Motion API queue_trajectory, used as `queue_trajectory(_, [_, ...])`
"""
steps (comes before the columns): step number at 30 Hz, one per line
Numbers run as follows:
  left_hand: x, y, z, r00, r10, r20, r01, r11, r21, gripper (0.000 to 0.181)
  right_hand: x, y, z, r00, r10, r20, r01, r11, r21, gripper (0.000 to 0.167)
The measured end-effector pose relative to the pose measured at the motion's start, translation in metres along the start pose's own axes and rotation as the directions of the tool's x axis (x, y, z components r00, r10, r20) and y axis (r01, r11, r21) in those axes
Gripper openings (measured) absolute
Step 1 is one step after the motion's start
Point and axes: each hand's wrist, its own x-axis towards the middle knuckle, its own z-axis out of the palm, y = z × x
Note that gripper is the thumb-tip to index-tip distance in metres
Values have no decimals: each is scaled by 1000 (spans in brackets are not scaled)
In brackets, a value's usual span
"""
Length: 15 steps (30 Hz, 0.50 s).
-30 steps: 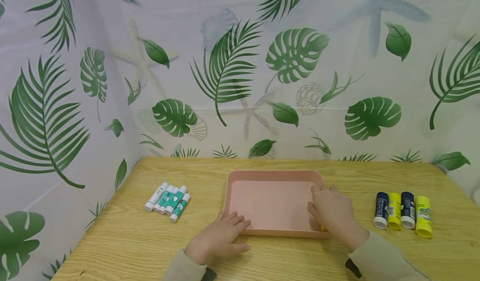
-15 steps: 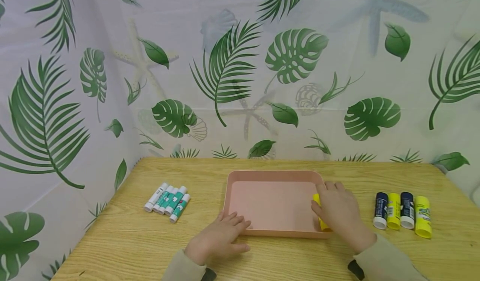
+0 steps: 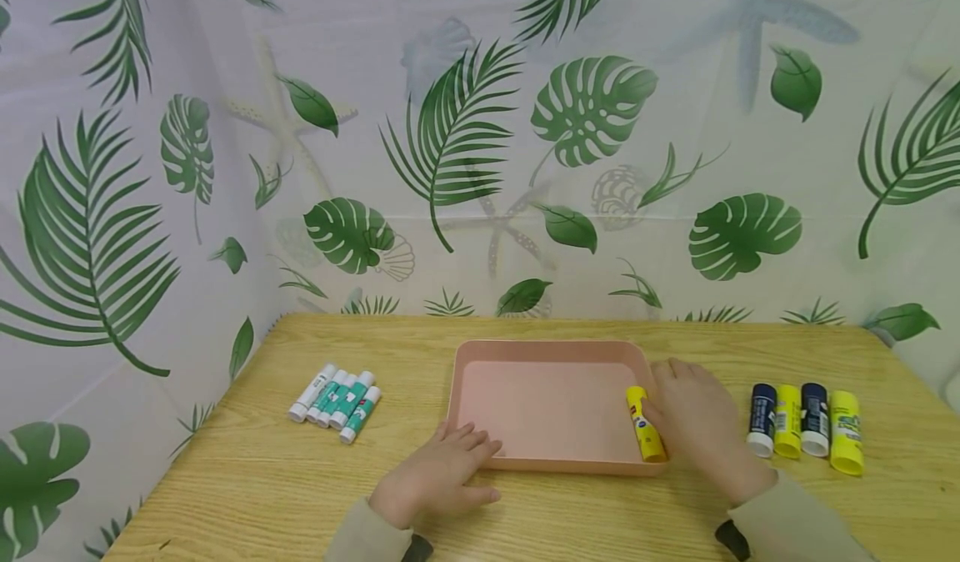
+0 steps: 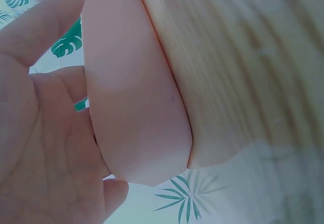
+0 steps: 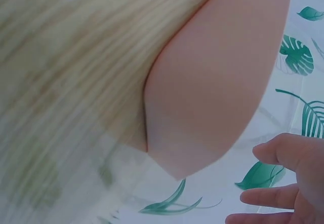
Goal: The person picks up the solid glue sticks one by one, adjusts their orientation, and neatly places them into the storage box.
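Note:
A pink tray (image 3: 555, 403) lies on the table, and one yellow glue stick (image 3: 646, 424) lies inside it along the right wall. My left hand (image 3: 442, 470) rests with spread fingers over the tray's front left corner; in the left wrist view the same hand (image 4: 50, 118) lies against the tray's side wall (image 4: 134, 92). At the tray's right edge is my right hand (image 3: 697, 420), holding nothing, its thumb close beside the yellow stick. The right wrist view shows this hand (image 5: 288, 178) with fingers apart, near the tray's outer wall (image 5: 212, 82).
Several small white and green glue sticks (image 3: 334, 402) lie at the left of the table (image 3: 262, 479). On the right, two dark blue sticks (image 3: 763, 420) and two yellow sticks (image 3: 847, 433) lie in a row. A leaf-patterned cloth (image 3: 465, 170) hangs behind.
My right hand has let go of the yellow stick and moved right, out over the tray's right edge, leaving the stick in view. My left hand has stayed put.

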Motion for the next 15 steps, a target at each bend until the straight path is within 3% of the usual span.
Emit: queue_trajectory(15, [0, 0, 0, 1000, 1, 9, -1, 1000, -5, 59, -8, 31, -2, 999, 43, -3, -43, 998, -44, 53])
